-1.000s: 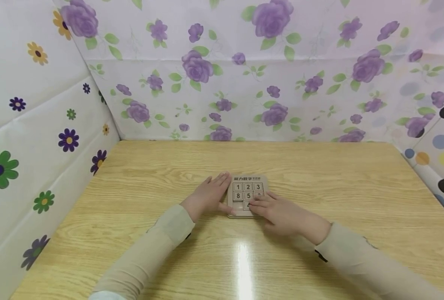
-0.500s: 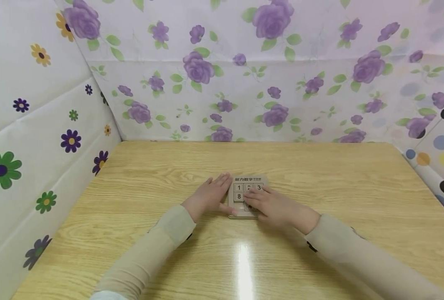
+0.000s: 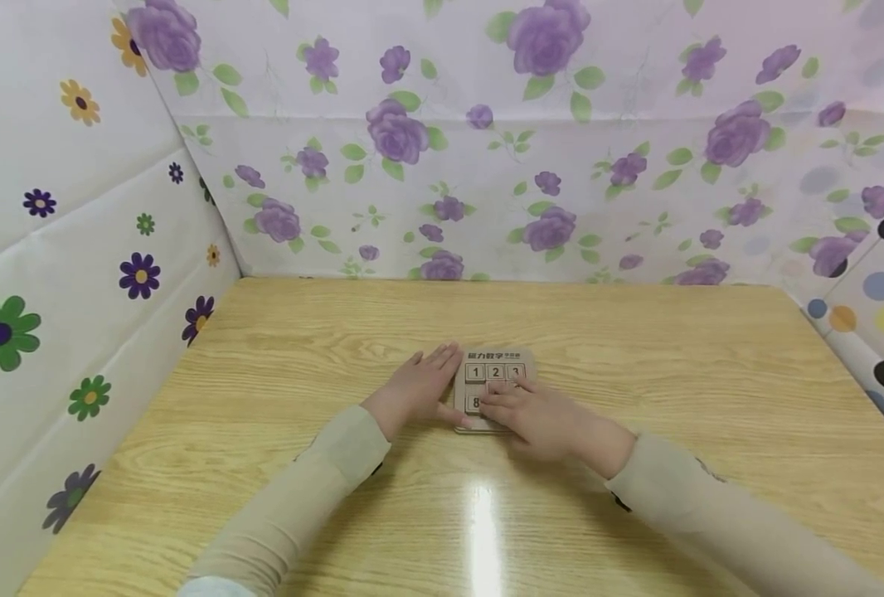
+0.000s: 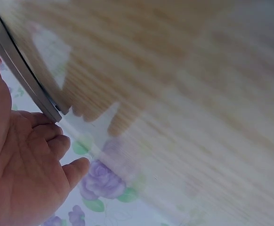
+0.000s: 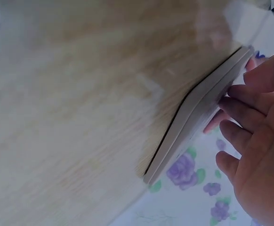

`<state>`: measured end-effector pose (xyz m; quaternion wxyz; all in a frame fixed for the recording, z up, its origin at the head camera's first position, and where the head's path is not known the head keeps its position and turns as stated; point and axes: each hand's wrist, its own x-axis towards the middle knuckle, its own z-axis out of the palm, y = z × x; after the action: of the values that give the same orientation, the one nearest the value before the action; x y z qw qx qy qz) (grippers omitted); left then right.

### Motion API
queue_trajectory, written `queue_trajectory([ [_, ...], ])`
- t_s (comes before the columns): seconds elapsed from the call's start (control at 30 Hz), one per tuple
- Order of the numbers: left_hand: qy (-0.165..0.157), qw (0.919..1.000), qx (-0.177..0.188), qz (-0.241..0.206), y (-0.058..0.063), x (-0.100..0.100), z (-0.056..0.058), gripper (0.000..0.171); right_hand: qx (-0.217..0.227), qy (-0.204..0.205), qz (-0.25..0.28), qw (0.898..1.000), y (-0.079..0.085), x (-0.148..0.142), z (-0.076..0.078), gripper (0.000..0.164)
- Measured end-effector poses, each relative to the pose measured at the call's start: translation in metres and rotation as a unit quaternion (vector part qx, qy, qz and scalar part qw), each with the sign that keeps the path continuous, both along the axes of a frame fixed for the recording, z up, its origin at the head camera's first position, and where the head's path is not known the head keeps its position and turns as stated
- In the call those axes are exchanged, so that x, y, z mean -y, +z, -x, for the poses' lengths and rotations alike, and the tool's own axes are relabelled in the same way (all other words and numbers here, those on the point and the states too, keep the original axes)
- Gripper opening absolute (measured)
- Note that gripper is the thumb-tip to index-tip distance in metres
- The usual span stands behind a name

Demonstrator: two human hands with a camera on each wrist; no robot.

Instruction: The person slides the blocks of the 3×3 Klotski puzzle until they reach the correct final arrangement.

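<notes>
Wood-grain tabletop (image 3: pixel 636 348) fills the lower frame. Below centre on my feed, the left hand (image 3: pixel 415 391), fingers straight, touches the left edge of the number board (image 3: pixel 460 393); the right hand (image 3: pixel 542 417), fingers outstretched, rests on its tiles (image 3: pixel 475 372). Steady left, light right should, I judge, slide them cleanly. I read 1, 2, 3, 8, then the heading 磁力数字 (image 3: pixel 484 356) (smaller print is illegible); behind, flowered cloth (image 3: pixel 412 199).

Draped booth; patterned sheets (image 3: pixel 606 207), wooden table (image 3: pixel 673 356)
</notes>
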<state>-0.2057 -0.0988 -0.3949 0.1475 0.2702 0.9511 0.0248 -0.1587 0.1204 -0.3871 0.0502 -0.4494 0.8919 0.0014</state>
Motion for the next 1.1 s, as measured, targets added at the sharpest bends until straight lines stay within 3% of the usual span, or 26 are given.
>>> queue_trajectory([
  [0.27,0.002,1.0000,-0.004,0.004,0.000,0.001,0.001,0.112,0.009,0.010,0.010,1.000,0.000,-0.003,-0.009,0.057],
  [0.7,0.000,1.0000,0.004,0.006,0.000,0.000,0.000,0.112,0.023,-0.044,0.024,0.998,0.000,-0.016,0.000,0.057],
  [1.1,-0.001,1.0000,-0.001,-0.002,-0.002,0.001,0.001,0.112,0.031,-0.035,0.021,0.999,0.000,0.001,0.003,0.058],
])
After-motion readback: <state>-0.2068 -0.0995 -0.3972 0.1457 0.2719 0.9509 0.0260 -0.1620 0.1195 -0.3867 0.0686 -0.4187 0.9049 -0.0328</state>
